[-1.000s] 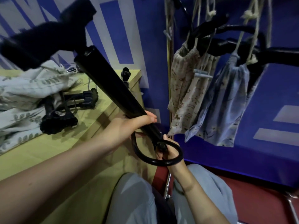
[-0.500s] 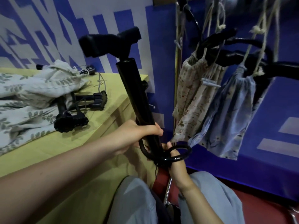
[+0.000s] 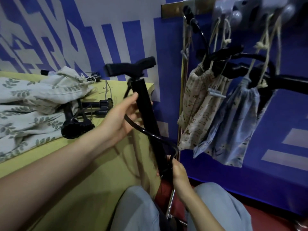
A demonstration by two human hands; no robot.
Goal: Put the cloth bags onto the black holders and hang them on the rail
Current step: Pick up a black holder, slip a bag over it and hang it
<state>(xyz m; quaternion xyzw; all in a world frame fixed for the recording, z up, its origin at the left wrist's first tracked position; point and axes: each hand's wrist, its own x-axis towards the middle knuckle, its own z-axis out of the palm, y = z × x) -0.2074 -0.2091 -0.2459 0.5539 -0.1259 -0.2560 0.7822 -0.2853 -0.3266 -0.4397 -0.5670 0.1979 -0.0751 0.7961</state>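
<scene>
Between the table edge [image 3: 150, 85] and the hanging bags: a black holder [image 3: 146, 110], long square shaft with a T-shaped padded top, a thin curved hose looping off its lower part, standing nearly upright. Left hand [image 3: 120, 119] grasps the shaft mid-height, fingers curled round it; right hand [image 3: 176, 169] grips the foot end. Leaf-print cloth bags [image 3: 28, 100] lie heaped on the table, over other black holders [image 3: 78, 125]. Floral and blue bags [image 3: 233, 124] hang close at right, leaving a narrow gap.
</scene>
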